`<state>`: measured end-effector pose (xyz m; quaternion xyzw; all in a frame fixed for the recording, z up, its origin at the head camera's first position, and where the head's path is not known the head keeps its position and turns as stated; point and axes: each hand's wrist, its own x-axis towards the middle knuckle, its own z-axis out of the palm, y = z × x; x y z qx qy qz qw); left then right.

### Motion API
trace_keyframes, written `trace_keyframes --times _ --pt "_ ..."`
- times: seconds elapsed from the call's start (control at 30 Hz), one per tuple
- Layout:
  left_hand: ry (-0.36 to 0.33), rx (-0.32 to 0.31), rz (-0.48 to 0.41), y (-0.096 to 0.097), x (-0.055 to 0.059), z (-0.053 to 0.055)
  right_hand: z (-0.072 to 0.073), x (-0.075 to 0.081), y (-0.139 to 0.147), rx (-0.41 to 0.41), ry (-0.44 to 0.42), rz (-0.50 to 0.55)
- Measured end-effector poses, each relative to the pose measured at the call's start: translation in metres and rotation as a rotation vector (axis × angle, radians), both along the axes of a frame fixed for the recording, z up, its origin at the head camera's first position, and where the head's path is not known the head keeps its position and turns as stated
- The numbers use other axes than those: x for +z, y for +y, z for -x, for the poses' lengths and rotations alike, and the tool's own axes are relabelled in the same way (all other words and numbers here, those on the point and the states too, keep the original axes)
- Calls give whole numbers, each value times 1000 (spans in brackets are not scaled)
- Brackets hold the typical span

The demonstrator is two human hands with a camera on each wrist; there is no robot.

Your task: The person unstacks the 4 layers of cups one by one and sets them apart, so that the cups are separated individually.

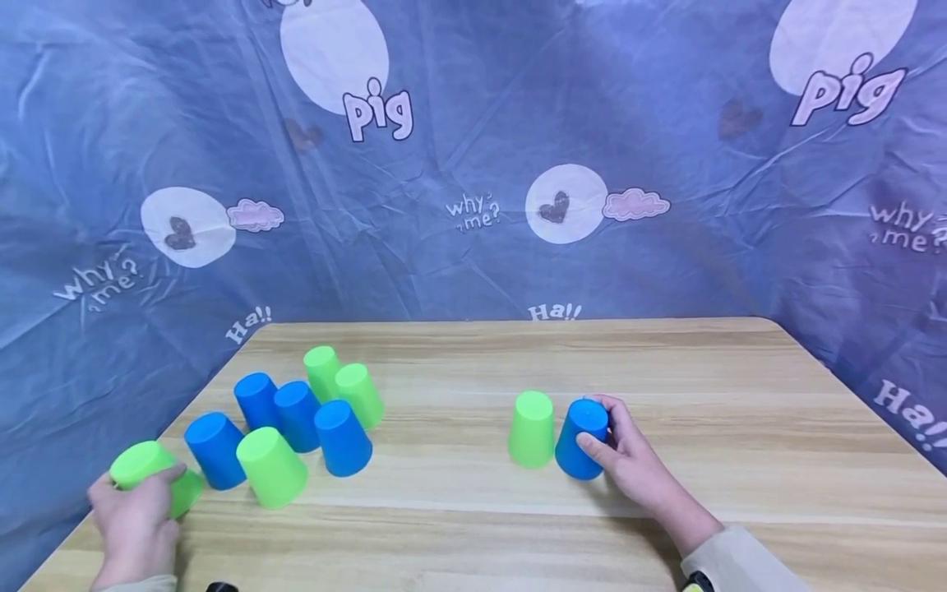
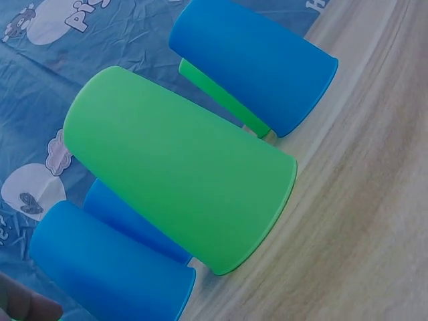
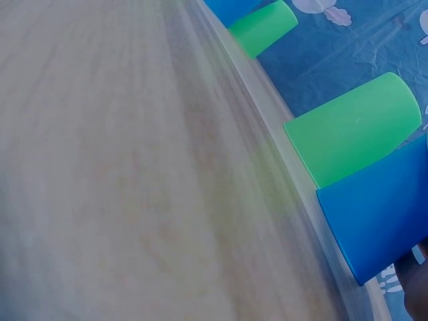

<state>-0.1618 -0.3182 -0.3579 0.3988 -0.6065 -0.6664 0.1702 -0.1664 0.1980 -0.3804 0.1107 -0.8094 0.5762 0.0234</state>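
Observation:
My right hand (image 1: 629,460) grips a blue cup (image 1: 573,448) from its right side, thumb across the front. That cup stands upside down on the table, just right of a green cup (image 1: 531,432). In the right wrist view the blue cup (image 3: 374,214) overlaps the green cup (image 3: 354,130). At the far left my left hand (image 1: 136,522) holds another green cup (image 1: 144,462), thumb and fingers round its sides. Nearest to it are an upside-down blue cup (image 1: 214,450) and a green cup (image 1: 272,469).
Behind these, more upside-down cups form a loose group: a blue cup (image 1: 344,440) in front, two blue ones behind, and two green ones, including a green cup (image 1: 360,396), at the back. The wooden table (image 1: 459,526) ends at a blue printed cloth (image 1: 459,123).

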Motion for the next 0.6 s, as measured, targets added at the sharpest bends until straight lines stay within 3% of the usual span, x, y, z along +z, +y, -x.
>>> trace_keyframes --times 0.1,0.2,0.3,0.43,0.6 --pt "-1 25 32 0 6 -1 0 0 -1 3 15 1" --pt "77 78 100 7 18 -3 -1 0 -1 5 24 0" --pt "139 111 207 20 33 -7 -1 1 -1 -1 27 -1" --pt "238 95 400 47 50 -12 -1 1 0 -7 21 2" --pt "512 21 688 79 61 -11 0 0 0 -6 -3 6"
